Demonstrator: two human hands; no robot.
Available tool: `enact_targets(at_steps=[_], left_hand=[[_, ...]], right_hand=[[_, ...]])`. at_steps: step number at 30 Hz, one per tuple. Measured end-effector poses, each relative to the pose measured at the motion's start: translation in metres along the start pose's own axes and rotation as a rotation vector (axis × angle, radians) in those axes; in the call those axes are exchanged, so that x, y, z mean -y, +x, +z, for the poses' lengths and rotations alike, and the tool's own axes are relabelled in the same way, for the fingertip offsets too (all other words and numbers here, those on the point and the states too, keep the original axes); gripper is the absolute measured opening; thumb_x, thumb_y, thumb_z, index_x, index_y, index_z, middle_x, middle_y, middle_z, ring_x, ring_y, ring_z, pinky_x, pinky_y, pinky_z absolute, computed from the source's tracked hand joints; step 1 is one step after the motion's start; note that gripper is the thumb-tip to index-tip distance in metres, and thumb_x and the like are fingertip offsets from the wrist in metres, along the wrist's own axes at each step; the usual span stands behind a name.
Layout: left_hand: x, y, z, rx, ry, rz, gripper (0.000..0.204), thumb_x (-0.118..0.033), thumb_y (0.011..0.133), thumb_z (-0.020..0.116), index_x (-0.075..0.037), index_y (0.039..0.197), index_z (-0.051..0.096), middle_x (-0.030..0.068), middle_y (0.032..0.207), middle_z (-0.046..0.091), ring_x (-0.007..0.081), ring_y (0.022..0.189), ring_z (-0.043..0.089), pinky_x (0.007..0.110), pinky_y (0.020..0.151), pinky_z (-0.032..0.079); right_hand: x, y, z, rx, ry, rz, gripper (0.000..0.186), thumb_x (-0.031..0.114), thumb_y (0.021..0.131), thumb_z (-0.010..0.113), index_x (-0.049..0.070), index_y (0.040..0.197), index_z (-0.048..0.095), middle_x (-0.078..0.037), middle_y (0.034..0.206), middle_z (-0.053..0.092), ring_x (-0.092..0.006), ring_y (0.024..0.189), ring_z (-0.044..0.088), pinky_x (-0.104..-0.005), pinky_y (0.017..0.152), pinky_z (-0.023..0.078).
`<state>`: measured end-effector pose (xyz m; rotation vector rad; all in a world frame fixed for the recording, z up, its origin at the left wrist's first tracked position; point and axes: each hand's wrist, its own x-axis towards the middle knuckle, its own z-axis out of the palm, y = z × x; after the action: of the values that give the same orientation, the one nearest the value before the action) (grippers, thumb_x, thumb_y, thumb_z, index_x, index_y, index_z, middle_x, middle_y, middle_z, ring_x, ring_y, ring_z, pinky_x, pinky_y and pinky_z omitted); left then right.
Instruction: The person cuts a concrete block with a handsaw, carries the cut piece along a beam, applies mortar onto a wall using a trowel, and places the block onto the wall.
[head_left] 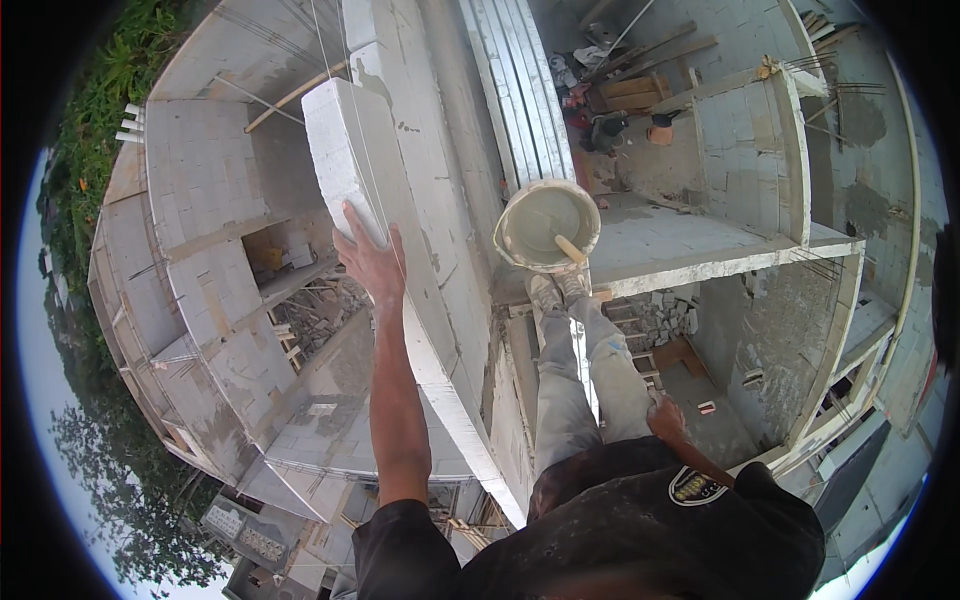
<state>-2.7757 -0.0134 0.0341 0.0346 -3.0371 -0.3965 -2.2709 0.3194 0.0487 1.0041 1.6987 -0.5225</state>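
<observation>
My left hand (373,258) grips the near end of a white lightweight building block (347,150). Its fingers spread over the block's end and the thumb lies along the right side. The block rests on top of a long pale block wall (440,330). A thin string line (362,150) runs along the wall, passing over the block and close to my hand. My right hand (665,413) is by my right thigh, its fingers partly hidden. Ahead of my feet, a round bucket (512,250) holds grey wet mix, with a wooden handle (570,249) sticking out of it.
I stand high up beside the wall. Long metal strips (520,90) lie beyond the bucket. Deep rooms drop away on both sides, with rubble (665,315) below. A person (607,132) is low down at the far right. Unfinished block walls (200,160) stand around.
</observation>
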Motion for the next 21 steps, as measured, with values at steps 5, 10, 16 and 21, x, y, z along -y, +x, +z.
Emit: enact_targets(at_steps=[5,10,16,21], left_hand=[[0.003,-0.001,-0.001,0.009,-0.035,0.015,0.09,-0.033,0.086,0.07,-0.022,0.158,0.017,0.0359,0.143,0.028,0.0534,0.13,0.035,0.059,0.105,0.033],[-0.003,-0.002,-0.002,0.033,0.003,-0.038,0.09,-0.032,0.086,0.071,-0.021,0.158,0.018,0.0364,0.144,0.028,0.0539,0.13,0.035,0.059,0.104,0.033],[-0.002,-0.006,-0.001,-0.013,-0.015,-0.009,0.088,-0.033,0.084,0.071,-0.018,0.156,0.023,0.0373,0.142,0.03,0.0516,0.127,0.038,0.056,0.103,0.033],[0.004,-0.006,-0.014,0.136,-0.322,0.041,0.071,-0.045,0.1,0.047,-0.004,0.154,0.024,0.0295,0.153,0.026,0.048,0.14,0.026,0.055,0.114,0.025]], right_hand=[[0.002,0.002,0.002,0.018,0.036,-0.03,0.052,0.024,0.086,0.051,0.017,0.137,0.05,-0.02,0.134,0.053,-0.041,0.125,0.05,-0.0501,0.107,0.038],[0.035,-0.022,-0.031,0.057,0.063,-0.015,0.051,0.023,0.086,0.051,0.014,0.136,0.052,-0.021,0.13,0.056,-0.0409,0.124,0.051,-0.0497,0.105,0.04],[0.037,-0.017,-0.032,0.024,0.078,-0.063,0.047,0.02,0.085,0.049,0.012,0.131,0.057,-0.022,0.129,0.057,-0.0419,0.123,0.052,-0.0494,0.106,0.041],[0.022,0.037,-0.019,0.056,-0.077,-0.167,0.066,0.019,0.074,0.067,0.01,0.138,0.049,-0.019,0.132,0.057,-0.0376,0.125,0.053,-0.0489,0.105,0.042]])
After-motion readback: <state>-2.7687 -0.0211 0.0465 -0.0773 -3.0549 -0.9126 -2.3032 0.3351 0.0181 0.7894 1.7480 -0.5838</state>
